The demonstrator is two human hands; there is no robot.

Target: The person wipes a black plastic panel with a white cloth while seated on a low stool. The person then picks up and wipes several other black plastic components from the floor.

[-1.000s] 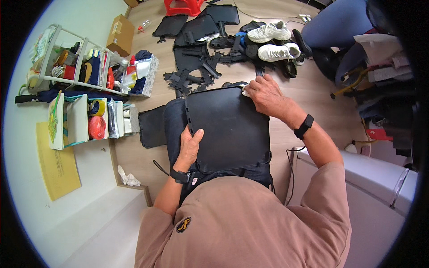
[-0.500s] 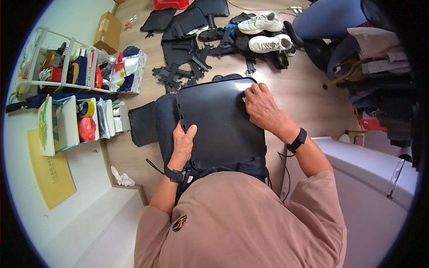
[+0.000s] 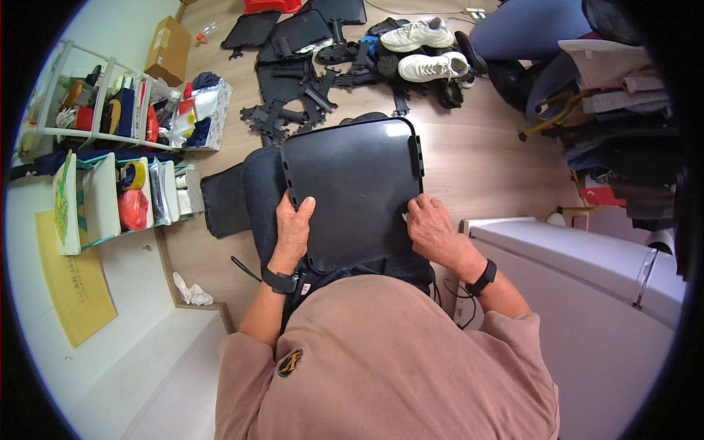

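A flat black plastic panel with rounded corners and small notches along its sides rests on my lap. My left hand is closed on its left edge, thumb on the upper face and fingers hidden below. At the panel's right edge, my right hand has its fingers bent into a pinch. A small pale bit shows by those fingertips, too little of it to name. Another black panel lies on the floor beside my left leg.
Black panels and black plastic brackets are piled on the floor ahead. White sneakers sit right of the pile. Shelves with household goods stand left, a white appliance right. Another person's leg shows at far right.
My right hand has slid down the panel's right edge, from near the far corner to about the middle. The left hand keeps its hold on the panel.
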